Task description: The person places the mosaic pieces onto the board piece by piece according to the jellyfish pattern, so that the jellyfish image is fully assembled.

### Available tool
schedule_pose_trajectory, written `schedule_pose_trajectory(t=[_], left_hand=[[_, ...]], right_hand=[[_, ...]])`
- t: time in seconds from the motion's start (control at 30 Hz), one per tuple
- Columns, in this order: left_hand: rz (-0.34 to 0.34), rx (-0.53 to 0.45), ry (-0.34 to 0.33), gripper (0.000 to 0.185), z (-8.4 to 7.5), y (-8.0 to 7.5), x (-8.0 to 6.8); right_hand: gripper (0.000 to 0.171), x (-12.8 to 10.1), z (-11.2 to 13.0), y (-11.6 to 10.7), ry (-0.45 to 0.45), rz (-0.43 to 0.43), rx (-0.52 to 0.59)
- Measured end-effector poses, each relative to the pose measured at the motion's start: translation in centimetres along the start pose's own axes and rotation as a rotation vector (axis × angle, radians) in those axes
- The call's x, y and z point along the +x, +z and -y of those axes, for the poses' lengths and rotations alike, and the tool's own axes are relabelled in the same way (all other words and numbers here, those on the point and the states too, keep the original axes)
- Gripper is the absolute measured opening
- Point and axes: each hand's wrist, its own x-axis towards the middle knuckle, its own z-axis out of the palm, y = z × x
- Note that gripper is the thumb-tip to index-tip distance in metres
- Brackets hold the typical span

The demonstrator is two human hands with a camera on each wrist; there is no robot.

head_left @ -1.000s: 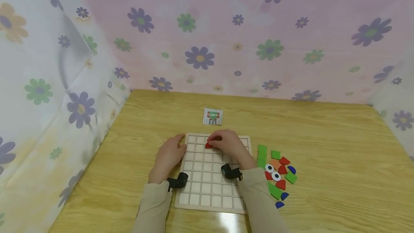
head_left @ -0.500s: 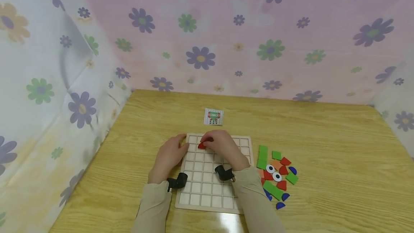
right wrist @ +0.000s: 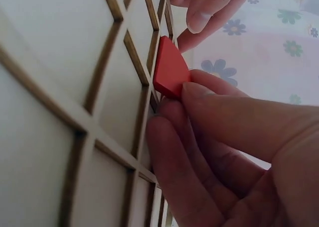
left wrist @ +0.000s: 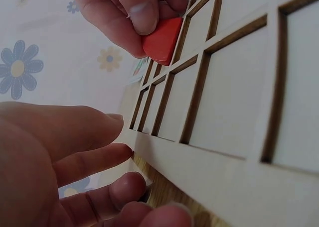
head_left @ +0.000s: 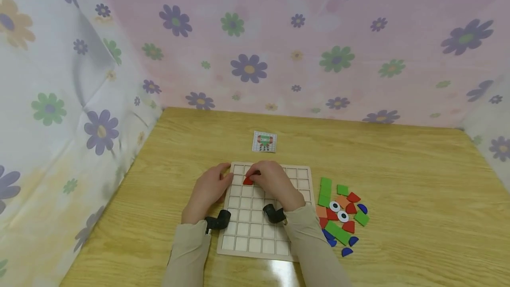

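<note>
A wooden grid board [head_left: 242,230] lies on the table with rows of square recesses. My right hand [head_left: 275,184] pinches a red quarter-round tile [head_left: 248,181] between thumb and fingers, over a recess near the board's upper left. In the right wrist view the red tile [right wrist: 171,69] is tilted at the grid ribs; whether it sits inside the recess I cannot tell. My left hand [head_left: 210,186] rests at the board's upper left edge, its fingers loosely bent and holding no tile. Fingertips [left wrist: 119,152] touch or nearly touch the board's rim in the left wrist view.
Right of the board lie loose tiles: green squares [head_left: 326,185], red quarter-rounds [head_left: 348,227], blue half-rounds [head_left: 347,251], orange pieces [head_left: 341,201] and white eye discs [head_left: 342,216]. A small picture card [head_left: 264,141] lies behind the board. Flowered cloth [head_left: 279,56] stands at the back and sides.
My right hand has moved left by about one recess with the red tile, then lowered it slightly onto the grid. My left hand has stayed at the board's edge.
</note>
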Motion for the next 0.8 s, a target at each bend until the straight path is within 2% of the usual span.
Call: schedule_pose_trajectory(t=[0.2,0.43,0.63,0.8], left_hand=[[-0.009,0.010,0.004,0.040,-0.1,-0.3,0.0],[0.001,-0.043,-0.030,0.040,-0.1,-0.3,0.0],[-0.018,0.054,-0.002,0.039,-0.2,0.2,0.2],[-0.060,0.127,0.009,0.041,-0.3,0.4,0.3]], right_hand=[[0.009,-0.1,0.5,0.0,0.006,0.035,0.000],[0.013,0.0,0.4,0.1,0.033,0.051,0.003],[0.023,-0.5,-0.7,-0.2,0.050,0.099,0.141],[0.026,-1.1,-1.3,-0.9,0.041,0.074,0.187]])
